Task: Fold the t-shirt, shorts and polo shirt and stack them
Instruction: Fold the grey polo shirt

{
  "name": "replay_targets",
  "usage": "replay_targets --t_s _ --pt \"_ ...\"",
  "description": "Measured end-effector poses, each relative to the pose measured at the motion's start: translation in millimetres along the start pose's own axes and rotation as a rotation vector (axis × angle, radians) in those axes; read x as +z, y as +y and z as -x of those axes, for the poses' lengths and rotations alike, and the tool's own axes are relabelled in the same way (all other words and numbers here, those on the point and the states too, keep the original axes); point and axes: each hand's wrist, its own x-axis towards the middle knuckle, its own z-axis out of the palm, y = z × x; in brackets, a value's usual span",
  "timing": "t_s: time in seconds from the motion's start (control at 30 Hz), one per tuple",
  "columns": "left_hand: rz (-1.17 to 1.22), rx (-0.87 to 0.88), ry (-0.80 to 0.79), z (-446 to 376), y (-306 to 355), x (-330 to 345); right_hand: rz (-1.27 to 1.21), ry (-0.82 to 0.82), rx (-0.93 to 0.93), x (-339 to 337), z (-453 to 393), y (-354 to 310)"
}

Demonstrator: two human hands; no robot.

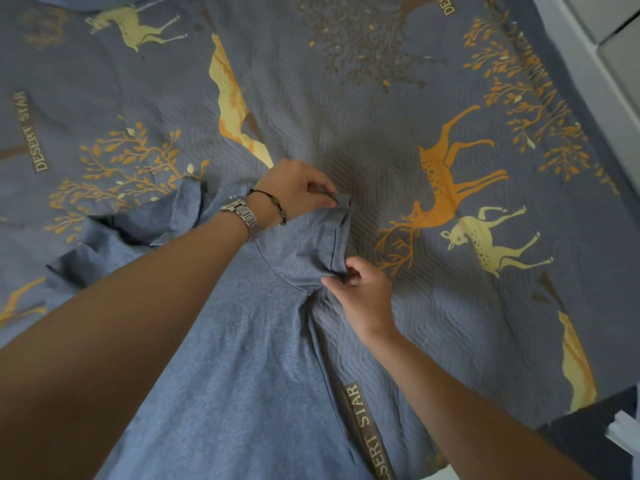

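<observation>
Polo shirt (249,341) lies spread on the bedspread (398,133) beneath both forearms. Left hand (294,190) pinches the sleeve hem (341,230) at its far corner, right hand (360,289) at its near corner. Best to keep that edge taut and fold it inward evenly.
</observation>
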Motion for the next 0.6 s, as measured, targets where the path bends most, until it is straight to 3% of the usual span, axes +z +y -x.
replay_targets --t_s 0.13,0.27,0.43,0.5,0.6 --pt "0.304 -0.157 0.063 54.8 1.7 -29.8 0.106 0.008 -0.205 -1.9 13.3 -6.7" --pt "0.589 -0.432 0.23 130.1 -11.6 -36.8 0.252 -0.177 -0.437 -3.1 27.9 -20.2" --pt "0.467 -0.716 0.131 206.1 -61.0 3.5 0.604 -0.417 -0.547 6.2 39.5 -17.1" --pt "0.423 -0.76 0.095 219.5 -71.9 22.5 0.687 -0.474 -0.572 12.0 41.3 -12.6" --pt "0.433 -0.774 0.161 223.9 -77.3 44.3 0.796 -0.558 -0.601 19.1 43.2 -3.3"
